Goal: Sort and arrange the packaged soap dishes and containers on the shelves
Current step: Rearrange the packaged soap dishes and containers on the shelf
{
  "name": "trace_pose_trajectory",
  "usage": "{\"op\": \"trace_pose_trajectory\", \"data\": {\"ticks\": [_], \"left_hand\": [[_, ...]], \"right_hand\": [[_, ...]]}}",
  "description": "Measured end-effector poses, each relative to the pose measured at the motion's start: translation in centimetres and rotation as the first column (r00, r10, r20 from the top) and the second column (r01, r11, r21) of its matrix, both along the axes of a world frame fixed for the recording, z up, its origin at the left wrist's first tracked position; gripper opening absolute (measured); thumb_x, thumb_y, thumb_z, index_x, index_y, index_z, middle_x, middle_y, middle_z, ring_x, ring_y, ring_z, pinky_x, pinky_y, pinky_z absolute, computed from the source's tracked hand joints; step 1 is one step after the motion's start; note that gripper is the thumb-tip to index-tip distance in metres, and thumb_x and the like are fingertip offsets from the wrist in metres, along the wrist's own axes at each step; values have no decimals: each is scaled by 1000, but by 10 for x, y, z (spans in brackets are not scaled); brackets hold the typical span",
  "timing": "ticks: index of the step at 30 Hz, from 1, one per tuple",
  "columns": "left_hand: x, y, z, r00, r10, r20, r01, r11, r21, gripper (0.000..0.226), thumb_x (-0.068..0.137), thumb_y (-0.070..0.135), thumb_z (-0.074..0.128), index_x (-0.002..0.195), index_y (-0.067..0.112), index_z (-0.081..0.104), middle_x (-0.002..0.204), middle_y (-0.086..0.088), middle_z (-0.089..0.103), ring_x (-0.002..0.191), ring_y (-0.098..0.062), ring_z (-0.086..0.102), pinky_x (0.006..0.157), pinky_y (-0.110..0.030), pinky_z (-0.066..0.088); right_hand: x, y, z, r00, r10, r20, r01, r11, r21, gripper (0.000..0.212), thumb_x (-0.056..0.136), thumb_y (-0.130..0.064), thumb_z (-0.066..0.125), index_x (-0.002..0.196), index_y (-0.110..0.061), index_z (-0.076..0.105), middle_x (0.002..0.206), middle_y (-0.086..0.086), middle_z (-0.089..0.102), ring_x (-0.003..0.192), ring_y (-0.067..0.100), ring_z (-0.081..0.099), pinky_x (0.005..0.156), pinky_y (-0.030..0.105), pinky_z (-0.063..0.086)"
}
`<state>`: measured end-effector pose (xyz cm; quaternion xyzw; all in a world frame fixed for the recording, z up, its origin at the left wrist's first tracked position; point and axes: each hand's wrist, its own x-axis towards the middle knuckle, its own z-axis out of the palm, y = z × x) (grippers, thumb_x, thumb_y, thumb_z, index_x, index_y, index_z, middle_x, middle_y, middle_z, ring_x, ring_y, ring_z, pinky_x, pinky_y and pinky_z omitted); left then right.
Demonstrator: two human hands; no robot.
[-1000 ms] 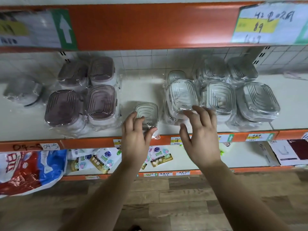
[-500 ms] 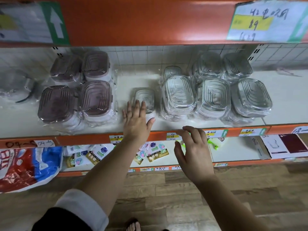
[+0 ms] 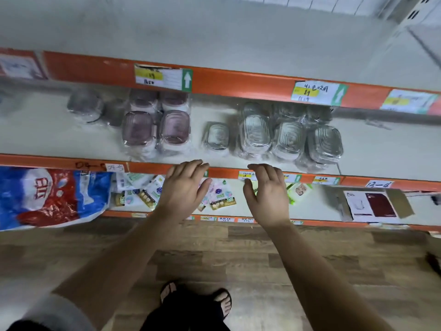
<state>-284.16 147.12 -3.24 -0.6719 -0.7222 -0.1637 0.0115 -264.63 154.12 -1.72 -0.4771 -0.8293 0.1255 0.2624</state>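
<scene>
- small dish [image 3: 217, 137]: clear, wrapped, alone on the middle shelf [image 3: 47, 139]; sits in the gap between the pink dishes [image 3: 156, 126] and the clear dishes [image 3: 290, 137]; closer to the clear ones; cannot tell if it touches them
- pink dishes: four in a block, two front, two back; clear dishes: bigger cluster to the right, some look stacked, rightmost one tilted; grey container [image 3: 84, 105] far left, blurred
- progress, my read: colour sorting mostly done, pink left, clear right; what's left looks like homing the small dish, squaring up the clear cluster, maybe placing the grey container
- left hand [image 3: 183, 187]: empty; fingers loose, nearly straight; fingertips over the orange shelf edge, short of the dishes, touching none
- right hand [image 3: 268, 189]: empty too; fingers spread, gently bent; near the left hand, also short of the dishes
- writing: upper tag [image 3: 317, 93] shows "89" on yellow, handwriting above starting "42", white arrow on green; second tag [image 3: 162, 77] has a yellow strip, digits too blurred; sticker [image 3: 114, 167] on the shelf edge reads "04-5"; label [image 3: 379, 183] at right starts "13-", rest unclear
- lower shelf: red-blue bag [image 3: 47, 197] with big white characters, not legible; sachets [image 3: 219, 197], print too small; box [image 3: 372, 204] with a dark red picture; no brand readable on any dish
</scene>
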Motion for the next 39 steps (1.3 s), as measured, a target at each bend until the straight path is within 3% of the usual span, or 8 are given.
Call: {"op": "trace_pose_trajectory", "data": {"ticks": [9,18,21,24,32,39], "left_hand": [[-87,-92,68,981,169,-96,-156,979,131,43,97,38,39,117,11,66,116,-6,65,103,-27,62,87,-38,36],[-254,-199,132,928,333,-166,-293,929,227,42,96,38,40,116,13,67,115,-6,66,100,-26,64,89,-40,44],[-314,-224,156,906,385,-173,-334,905,265,44,95,39,38,116,13,67,116,-7,66,101,-26,64,90,-40,44],[-362,-244,179,892,425,-157,-375,887,270,47,96,40,34,120,13,64,119,-7,64,104,-27,62,91,-42,43],[-465,-268,208,866,483,-125,-427,847,315,46,97,41,32,120,14,62,122,-6,62,108,-26,60,96,-43,40],[-557,-261,219,828,537,-162,-485,831,273,53,95,44,28,122,14,62,126,-7,61,113,-28,58,99,-45,38]], "right_hand": [[-84,-54,62,992,126,11,-127,989,76,28,87,-15,57,112,-5,64,103,14,64,96,39,54,87,41,41],[-264,-124,117,967,252,-33,-240,947,211,28,87,-16,56,110,-4,64,104,15,63,97,37,53,85,43,42],[-326,-146,138,958,273,-84,-242,932,269,24,83,-6,66,106,-2,64,99,17,64,91,39,56,84,44,46],[-377,-162,154,944,307,-121,-260,917,302,17,83,-3,66,99,-1,64,96,17,64,87,38,56,81,44,46],[-485,-181,182,912,372,-174,-320,909,268,24,85,-3,64,109,-2,66,108,14,65,100,37,54,90,46,45],[-590,-145,194,875,432,-218,-368,887,280,25,87,-6,65,112,-4,66,113,14,63,103,38,53,90,41,43]]}}
